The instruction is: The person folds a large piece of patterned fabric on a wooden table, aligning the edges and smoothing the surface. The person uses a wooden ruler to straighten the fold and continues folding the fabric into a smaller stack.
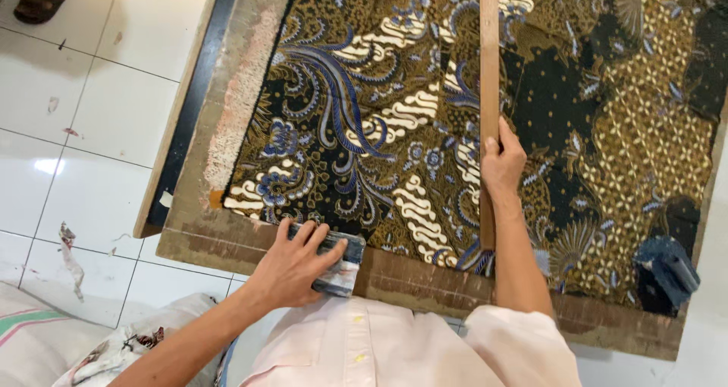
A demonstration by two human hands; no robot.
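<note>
Pressing under the left hand's (292, 265) clenched grip, denim block (341, 264); right hand (500, 163) clasping wooden ruler (489, 68).

Stuff lying around the edges of the desk

White tiled floor (98, 106) off to the left has some scuffs and paint flecks, with a dark sandal (42, 0) up in the far corner. Down at bottom left there's a pale woven sack (34, 341) and a crumpled printed rag (114, 353). A second folded denim bundle (667, 269) sits at the desk's right end.
</note>
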